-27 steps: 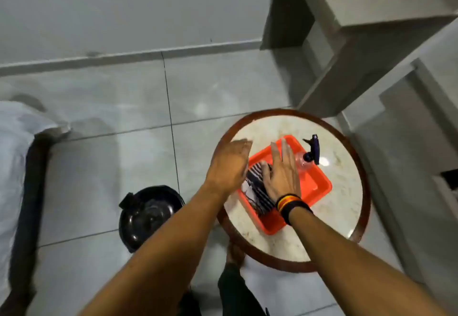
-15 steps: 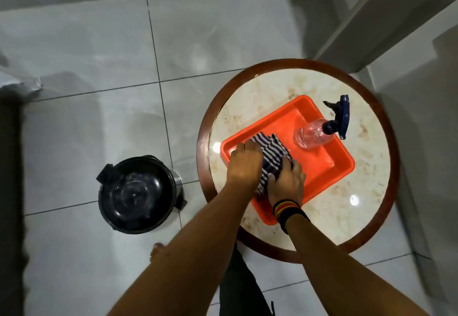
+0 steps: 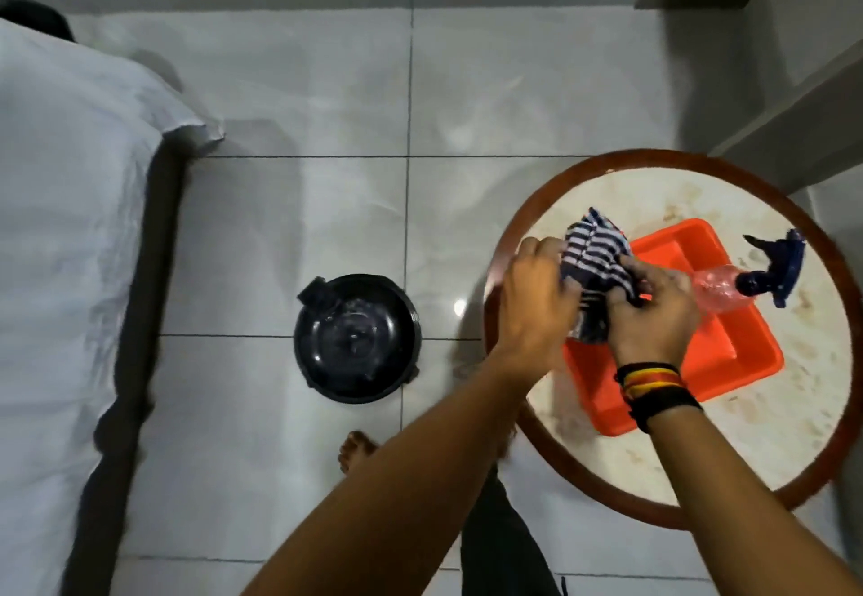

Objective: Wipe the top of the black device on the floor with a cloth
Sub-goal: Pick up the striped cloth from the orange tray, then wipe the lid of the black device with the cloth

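A round black device (image 3: 357, 337) with a glossy lid stands on the tiled floor, left of a round table (image 3: 663, 469). A dark blue and white striped cloth (image 3: 590, 259) is bunched above the orange tray (image 3: 728, 366) on that table. My left hand (image 3: 537, 306) grips the cloth's left side. My right hand (image 3: 647, 310), with bands on its wrist, grips its right side. Both hands hold the cloth lifted off the tray, well to the right of the device.
A clear spray bottle with a dark blue trigger head (image 3: 766, 282) lies in the tray. A bed with a white sheet (image 3: 60, 245) fills the left. A grey cabinet (image 3: 766, 95) stands at the upper right. My bare foot (image 3: 355, 448) is on the tiles near the device.
Both hands closed on the striped cloth and raised it off the tray. The camera swung left, so the table and device shifted right in view and the bed came in.
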The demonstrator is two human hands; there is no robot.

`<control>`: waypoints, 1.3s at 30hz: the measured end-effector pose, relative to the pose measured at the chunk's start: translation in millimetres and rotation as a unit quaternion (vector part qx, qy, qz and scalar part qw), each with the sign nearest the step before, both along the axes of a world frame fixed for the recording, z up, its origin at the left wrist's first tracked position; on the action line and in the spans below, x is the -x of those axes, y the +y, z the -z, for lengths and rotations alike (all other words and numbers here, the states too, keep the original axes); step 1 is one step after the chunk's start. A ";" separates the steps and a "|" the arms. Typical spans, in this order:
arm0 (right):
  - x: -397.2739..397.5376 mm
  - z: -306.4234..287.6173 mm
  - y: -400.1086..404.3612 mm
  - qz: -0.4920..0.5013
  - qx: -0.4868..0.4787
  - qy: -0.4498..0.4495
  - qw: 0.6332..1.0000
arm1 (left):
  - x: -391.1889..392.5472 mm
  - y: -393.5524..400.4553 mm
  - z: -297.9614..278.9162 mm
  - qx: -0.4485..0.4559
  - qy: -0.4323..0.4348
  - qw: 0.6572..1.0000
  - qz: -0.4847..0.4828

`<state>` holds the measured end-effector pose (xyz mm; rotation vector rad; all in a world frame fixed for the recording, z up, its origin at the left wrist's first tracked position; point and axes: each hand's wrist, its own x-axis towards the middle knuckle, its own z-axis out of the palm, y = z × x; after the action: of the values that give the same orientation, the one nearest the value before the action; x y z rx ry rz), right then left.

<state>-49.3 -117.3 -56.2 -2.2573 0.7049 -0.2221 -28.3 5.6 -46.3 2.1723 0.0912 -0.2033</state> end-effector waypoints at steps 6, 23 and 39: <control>-20.5 3.9 143.6 -0.183 -0.008 -0.031 0.983 | 35.8 134.5 7.5 0.042 0.002 0.975 -0.216; 39.3 298.4 317.5 -0.488 0.223 0.145 0.831 | 139.1 332.4 303.6 -0.204 0.255 0.943 -0.062; 35.5 336.3 290.4 -0.534 0.290 0.162 0.778 | 119.3 342.5 336.1 -0.203 0.259 0.944 -0.017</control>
<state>-84.7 173.1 -392.5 -2.9311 -0.6773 0.5994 -147.7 348.2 -382.4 2.4667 0.5081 -0.7932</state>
